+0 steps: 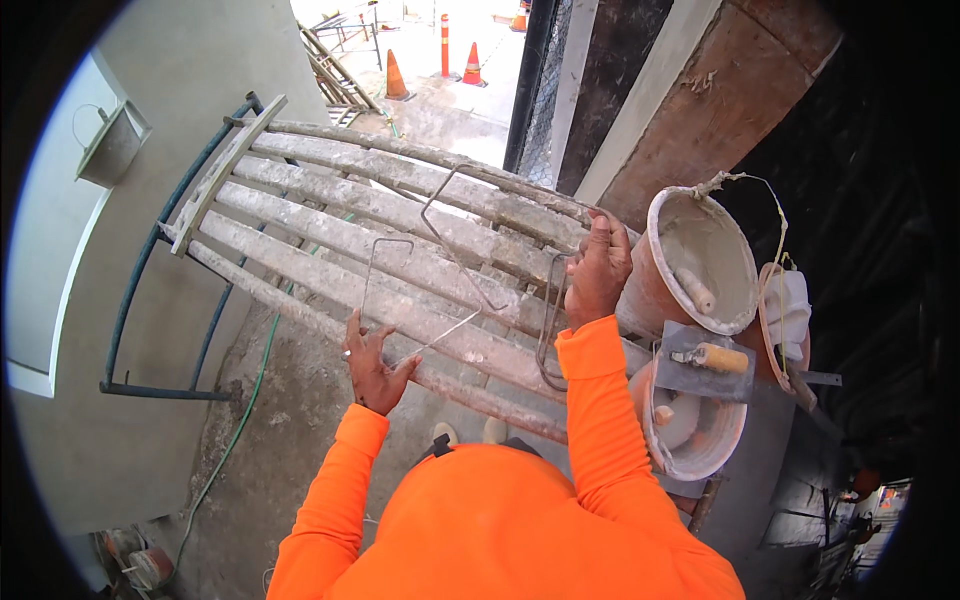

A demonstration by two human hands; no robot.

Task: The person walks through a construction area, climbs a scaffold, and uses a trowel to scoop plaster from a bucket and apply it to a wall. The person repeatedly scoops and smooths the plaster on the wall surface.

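Observation:
A thin bent metal rod (368,275) rises from my left hand (376,368), whose thumb and fingers are closed on it near the close edge of the wooden planks (345,220). My right hand (597,270) is closed at the right end of the planks, its fingers on a longer bent metal rod (430,222) that reaches left across the boards. Below that hand hangs a looped bent metal rod (545,345); whether the fingers also grip it is partly hidden. The planks are caked with dried mortar.
A blue metal frame (122,310) carries the planks' left end. Mortar-smeared buckets (655,255) stand at right, with a trowel (705,365) across the nearer one. A green hose (240,425) crosses the floor. Orange cones (396,78) stand outside.

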